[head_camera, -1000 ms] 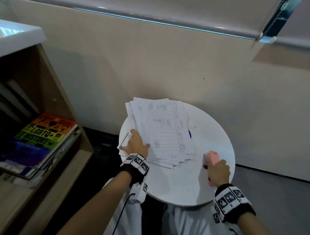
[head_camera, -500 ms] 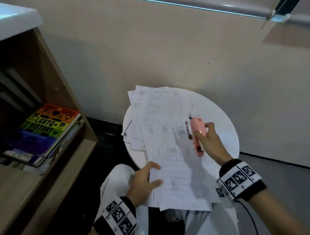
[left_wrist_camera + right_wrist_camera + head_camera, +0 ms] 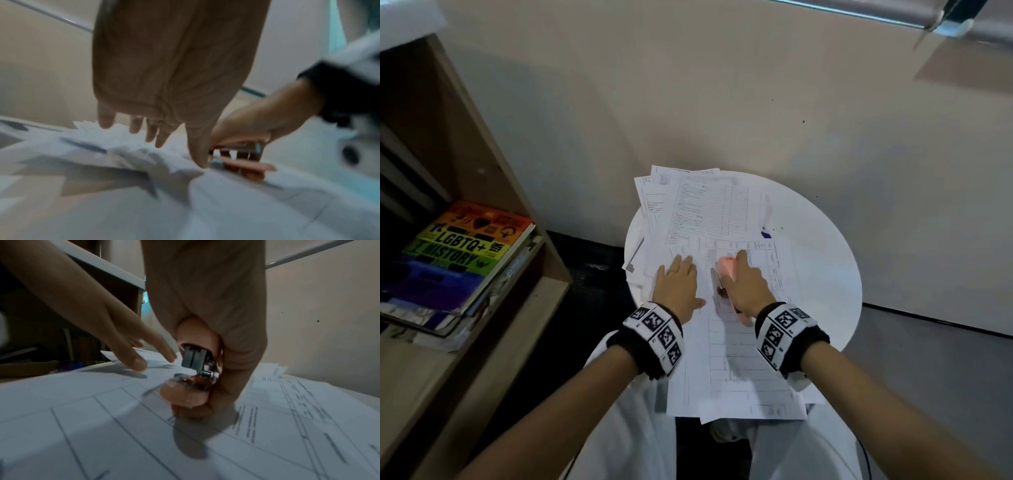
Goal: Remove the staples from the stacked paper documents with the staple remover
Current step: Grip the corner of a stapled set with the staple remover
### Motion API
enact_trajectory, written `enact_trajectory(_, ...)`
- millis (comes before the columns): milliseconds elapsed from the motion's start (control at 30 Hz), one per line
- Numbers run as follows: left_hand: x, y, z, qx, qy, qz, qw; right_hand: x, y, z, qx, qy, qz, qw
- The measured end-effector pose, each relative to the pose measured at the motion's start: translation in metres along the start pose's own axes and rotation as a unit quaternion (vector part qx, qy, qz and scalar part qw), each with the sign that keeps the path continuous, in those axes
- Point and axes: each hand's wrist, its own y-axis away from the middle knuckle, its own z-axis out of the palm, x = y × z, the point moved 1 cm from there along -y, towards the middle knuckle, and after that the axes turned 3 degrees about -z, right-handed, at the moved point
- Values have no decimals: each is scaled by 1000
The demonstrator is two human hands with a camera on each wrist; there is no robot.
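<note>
A printed document (image 3: 736, 349) lies on the near side of the round white table (image 3: 822, 274), overhanging its front edge above my lap. Behind it rests a fanned stack of papers (image 3: 698, 209). My left hand (image 3: 678, 284) presses flat, fingers straight, on the document's upper left part. My right hand (image 3: 743, 284) grips a pink staple remover (image 3: 726, 270) just right of the left hand, its metal jaws down near the paper. The right wrist view shows the staple remover (image 3: 191, 381) parted over the sheet (image 3: 205, 443), the left hand's fingers (image 3: 135, 360) beside it.
A wooden bookshelf (image 3: 482, 240) stands at the left with a rainbow-covered book (image 3: 465, 246) on a pile. A beige wall (image 3: 756, 102) rises right behind the table. My white-clad legs (image 3: 633, 428) sit under the table's front edge.
One document was pulled off the stack toward me and now lies flat on the table. My left hand moved up to press on it; my right hand brought the staple remover down beside it.
</note>
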Motion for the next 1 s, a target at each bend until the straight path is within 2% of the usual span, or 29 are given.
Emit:
enact_trajectory(167,-2,-12,9,17,45,17,999,-12,-14,6,21,98,-32,994)
enact_trajectory(300,0,-18,7,15,44,30,998,-15,-23,12,27,116,-44,992)
enact_trajectory(467,-3,-22,6,7,43,42,998,-17,-28,18,31,128,-12,991)
enact_trajectory(633,-3,-23,6,10,29,45,999,-14,-30,17,39,264,-74,961)
enact_trajectory(700,-2,-23,6,9,26,43,999,-14,-33,13,26,207,-66,976)
enact_trajectory(800,-1,-23,5,8,22,40,999,-15,-35,11,28,75,-16,997)
enact_trajectory(933,1,-25,4,9,13,34,999,-12,-39,8,36,-56,38,997)
enact_trajectory(1000,2,-24,5,1,0,33,999,-13,-41,6,43,-80,46,995)
